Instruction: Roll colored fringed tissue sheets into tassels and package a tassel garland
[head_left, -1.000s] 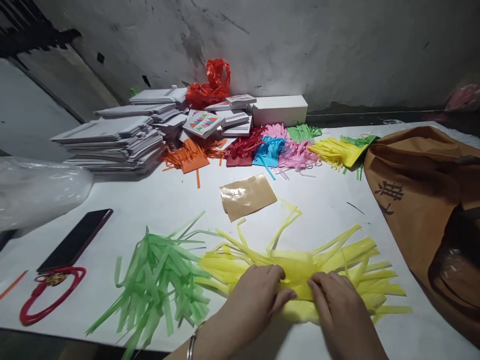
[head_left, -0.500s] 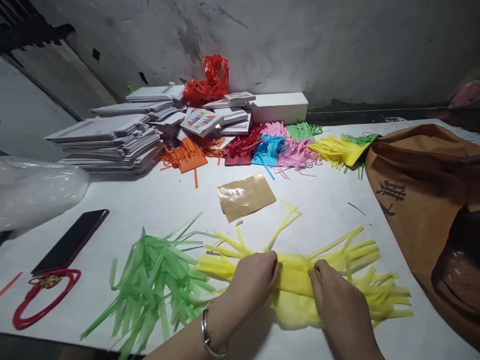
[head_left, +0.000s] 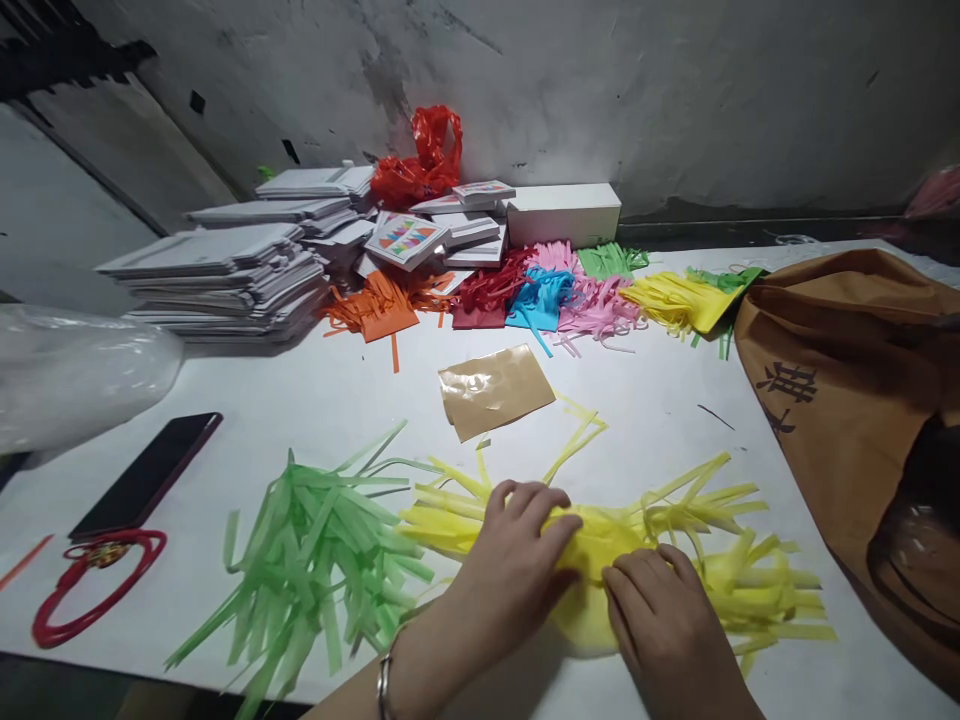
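Observation:
A yellow tissue-paper tassel sheet (head_left: pixel 600 535), cut into strips at both ends, lies across the white table in front of me. My left hand (head_left: pixel 517 555) is over its middle-left part, fingers spread and curved, the fingertips at the paper. On the near middle edge rests my right hand (head_left: pixel 664 615), its fingers together on the folded paper; the thumb is hidden. Between the hands the uncut middle band looks rumpled. Left of it, a green tissue-paper tassel (head_left: pixel 322 550) lies in a loose heap. A brown paper piece (head_left: pixel 495 388) lies just beyond the yellow strips.
Stacked white flat boxes (head_left: pixel 225 280) stand at back left, near a red plastic bag (head_left: pixel 420 165) and a white box (head_left: pixel 562 213). Coloured tassels (head_left: pixel 540 295) line the back. A phone (head_left: pixel 146 475) with a red cord lies left; a brown bag (head_left: pixel 832 380) lies right.
My left hand has gone from pinching the yellow paper to spread fingers over it. My right hand has shifted slightly nearer and left, its fingers flatter. The middle band is more rumpled.

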